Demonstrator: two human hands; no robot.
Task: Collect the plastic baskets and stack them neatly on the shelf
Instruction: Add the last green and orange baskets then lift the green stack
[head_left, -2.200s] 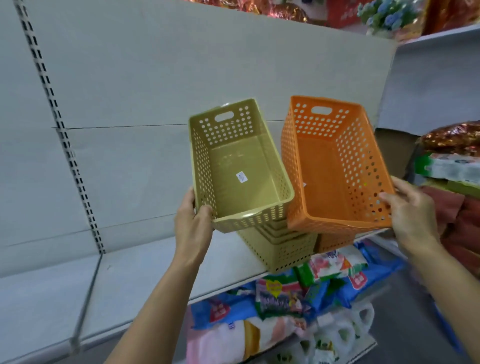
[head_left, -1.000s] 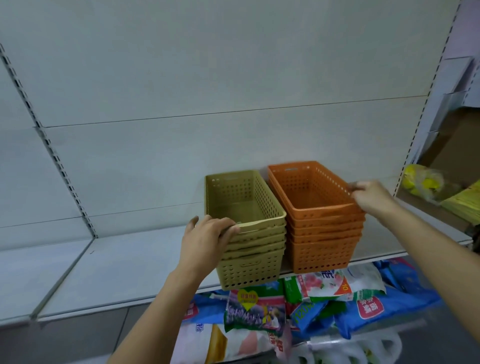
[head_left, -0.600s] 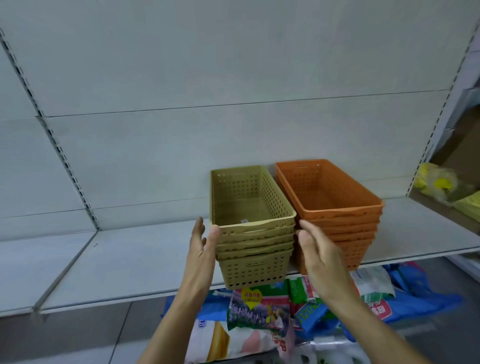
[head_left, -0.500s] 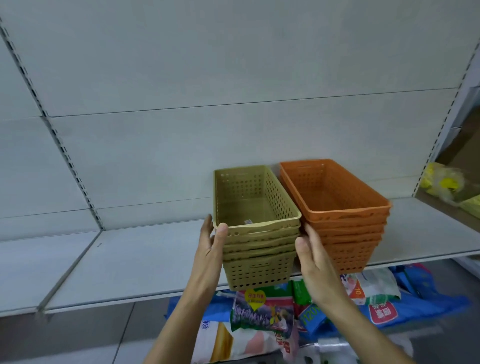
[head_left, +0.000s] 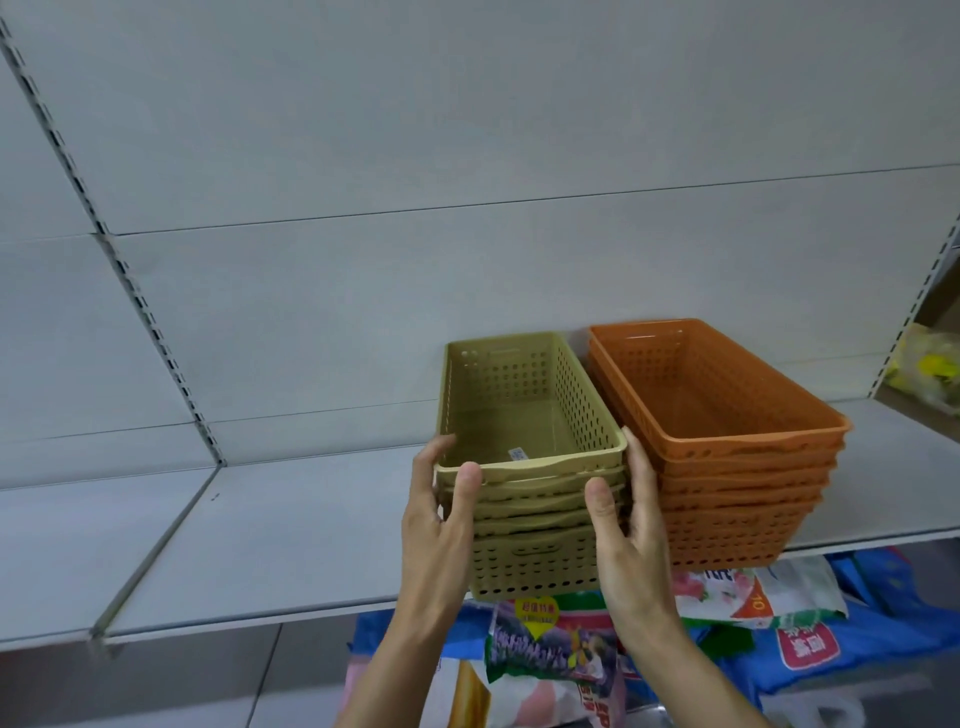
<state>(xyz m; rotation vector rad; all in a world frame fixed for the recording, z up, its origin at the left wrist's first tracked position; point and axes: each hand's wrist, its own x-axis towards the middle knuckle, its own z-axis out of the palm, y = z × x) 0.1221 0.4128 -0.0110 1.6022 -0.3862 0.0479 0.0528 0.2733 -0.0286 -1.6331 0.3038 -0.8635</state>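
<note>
The olive basket stack (head_left: 530, 499) sits at the shelf (head_left: 291, 540) front edge, clasped at its near corners by the left hand (head_left: 441, 525) and right hand (head_left: 631, 535), thumbs pressed on the front, the orange basket stack (head_left: 727, 457) just beside it.

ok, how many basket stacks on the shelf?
2. Green stack at the shelf front edge, gripped by left hand and right hand; orange stack right beside it.

Grey shelf (head_left: 291, 535) carries olive basket stack (head_left: 530, 519), clasped in two-handed grip; orange basket stack (head_left: 727, 483) just right of grip, stacks side by side.
</note>
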